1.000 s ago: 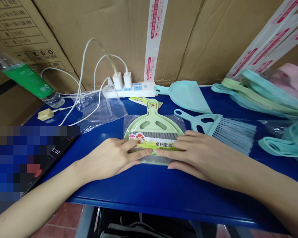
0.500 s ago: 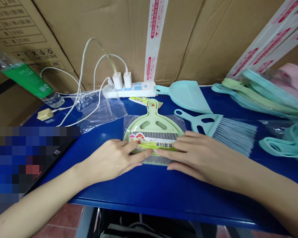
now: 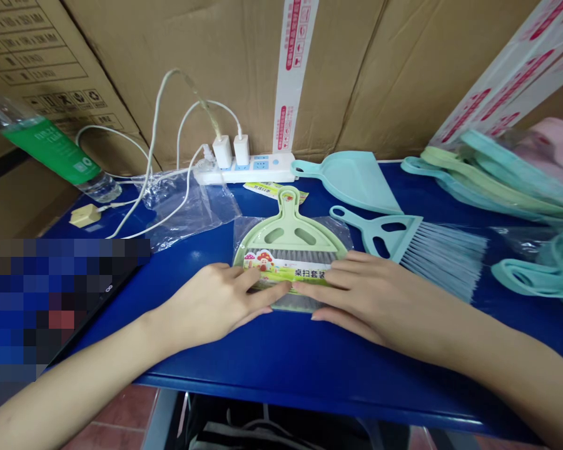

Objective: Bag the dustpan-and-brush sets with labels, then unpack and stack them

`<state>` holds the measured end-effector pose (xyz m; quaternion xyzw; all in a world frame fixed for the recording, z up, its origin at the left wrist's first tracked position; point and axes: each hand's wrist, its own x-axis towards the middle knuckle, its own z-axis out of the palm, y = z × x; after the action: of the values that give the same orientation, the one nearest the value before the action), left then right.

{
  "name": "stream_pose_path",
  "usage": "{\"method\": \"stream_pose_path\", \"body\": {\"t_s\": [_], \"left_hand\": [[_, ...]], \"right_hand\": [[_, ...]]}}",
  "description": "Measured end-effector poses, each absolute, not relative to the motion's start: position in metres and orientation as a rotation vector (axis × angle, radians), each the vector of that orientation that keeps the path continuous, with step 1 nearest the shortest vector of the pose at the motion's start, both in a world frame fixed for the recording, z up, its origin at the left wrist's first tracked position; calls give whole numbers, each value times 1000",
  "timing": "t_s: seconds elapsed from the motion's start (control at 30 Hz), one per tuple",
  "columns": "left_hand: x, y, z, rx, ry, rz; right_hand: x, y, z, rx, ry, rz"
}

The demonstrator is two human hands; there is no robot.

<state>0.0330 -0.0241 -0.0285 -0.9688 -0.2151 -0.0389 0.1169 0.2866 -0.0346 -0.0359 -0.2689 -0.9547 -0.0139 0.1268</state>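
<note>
A light green dustpan and brush set [image 3: 288, 222] lies flat on the blue table, handle pointing away from me, in a clear plastic bag. Its grey bristles show above a printed label card [image 3: 281, 265] with a mushroom picture. My left hand [image 3: 220, 297] rests on the card's left part, fingers stretched out. From the other side, my right hand [image 3: 370, 294] lies over the card's right end, fingers extended and apart. The two index fingertips nearly meet at the card's lower edge. Both thumbs are near the bag's lower edge.
A loose light blue dustpan [image 3: 354, 181] and matching brush [image 3: 403, 240] lie right of the set. More wrapped sets [image 3: 502, 178] pile at the right. A power strip [image 3: 267, 167] with cables, a bottle [image 3: 51, 147] and a pixelated screen [image 3: 75, 306] are behind and left.
My two index fingertips have come slightly closer together over the label card. The set and everything around it stay in place.
</note>
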Motion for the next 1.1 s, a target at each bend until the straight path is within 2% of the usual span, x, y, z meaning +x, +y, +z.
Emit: {"method": "stream_pose_path", "body": {"t_s": [0.37,1.1], "left_hand": [[33,-25,-26,-2811,-624,-106],[18,-14,-18,-2974,-611,-144]], "right_hand": [[284,-35,-38,-775,-2737,-114],[292,-36,-27,-868,-2751,63]]}}
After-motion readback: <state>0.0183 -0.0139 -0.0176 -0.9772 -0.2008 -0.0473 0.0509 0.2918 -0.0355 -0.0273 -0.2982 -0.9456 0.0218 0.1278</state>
